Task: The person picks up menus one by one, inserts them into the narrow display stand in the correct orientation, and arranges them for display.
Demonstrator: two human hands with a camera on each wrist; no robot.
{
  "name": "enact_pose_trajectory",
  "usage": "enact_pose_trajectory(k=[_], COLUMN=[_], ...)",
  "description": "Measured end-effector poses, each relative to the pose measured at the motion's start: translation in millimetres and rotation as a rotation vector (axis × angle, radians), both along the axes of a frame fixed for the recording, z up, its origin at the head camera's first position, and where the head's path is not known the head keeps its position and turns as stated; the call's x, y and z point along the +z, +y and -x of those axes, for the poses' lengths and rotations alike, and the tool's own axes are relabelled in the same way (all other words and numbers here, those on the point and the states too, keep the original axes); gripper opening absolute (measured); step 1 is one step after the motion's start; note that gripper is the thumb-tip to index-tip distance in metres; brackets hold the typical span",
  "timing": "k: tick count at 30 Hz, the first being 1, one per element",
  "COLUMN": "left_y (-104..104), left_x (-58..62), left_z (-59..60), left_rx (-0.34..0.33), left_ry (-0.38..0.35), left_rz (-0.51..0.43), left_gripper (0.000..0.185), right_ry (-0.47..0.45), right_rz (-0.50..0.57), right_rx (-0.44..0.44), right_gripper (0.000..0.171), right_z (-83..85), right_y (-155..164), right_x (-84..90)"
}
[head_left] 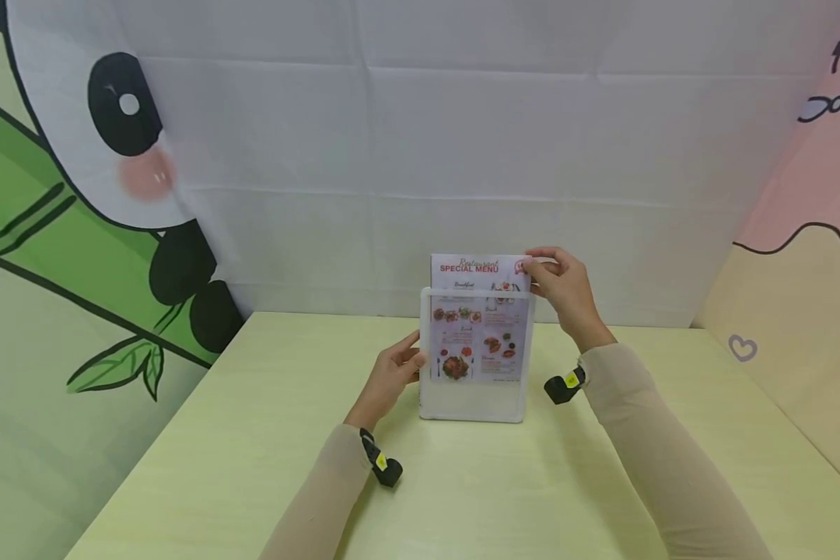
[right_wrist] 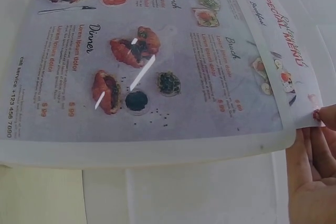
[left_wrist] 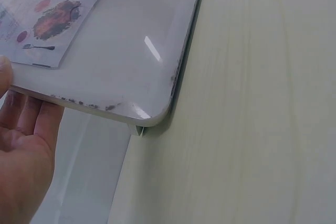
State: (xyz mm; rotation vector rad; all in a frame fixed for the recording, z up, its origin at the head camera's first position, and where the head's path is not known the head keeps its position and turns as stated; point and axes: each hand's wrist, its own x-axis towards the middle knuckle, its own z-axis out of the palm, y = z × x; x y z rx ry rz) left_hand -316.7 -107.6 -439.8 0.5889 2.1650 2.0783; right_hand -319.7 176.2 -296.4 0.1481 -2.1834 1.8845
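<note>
A clear, white-edged sign holder (head_left: 472,403) stands upright on the table. Inside it sits a printed restaurant menu sheet (head_left: 490,323), its top strip sticking out above the holder's upper edge and bare space below it. My left hand (head_left: 390,375) grips the holder's left edge, thumb in front and fingers behind, as the left wrist view shows. At the sheet's top right corner, my right hand (head_left: 565,288) pinches the paper between thumb and fingers. In the right wrist view the menu sheet (right_wrist: 173,77) shows through the glossy front of the holder.
The pale wooden table (head_left: 252,482) runs back to a white cloth backdrop (head_left: 476,140). A panda drawing covers the left wall panel (head_left: 77,295), and a pink and cream panel (head_left: 791,311) stands on the right. Each wrist wears a small black camera (head_left: 388,470).
</note>
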Motion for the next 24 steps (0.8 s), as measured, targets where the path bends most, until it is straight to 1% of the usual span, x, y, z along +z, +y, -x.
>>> enact_pose_trajectory(k=[2, 10, 20, 24], left_y=[0.3, 0.2, 0.4, 0.7], left_x=[-0.3, -1.2, -0.7, -0.4], left_z=[0.0, 0.6, -0.2, -0.2], left_rx=[-0.001, 0.001, 0.004, 0.008], left_ry=[-0.001, -0.003, 0.008, 0.012], left_rz=[-0.002, 0.000, -0.005, 0.001], left_gripper=[0.060, 0.062, 0.059, 0.058], right_ry=[0.008, 0.013, 0.035, 0.024], right_rz=[0.002, -0.035, -0.026, -0.020], right_rx=[0.006, 0.001, -0.007, -0.022], right_gripper=[0.035, 0.031, 0.030, 0.028], right_z=[-0.4, -1.9, -3.2, -3.0], right_y=[0.4, 0.7, 0.2, -1.2], right_x=[-0.6, 1.0, 2.6, 2.2])
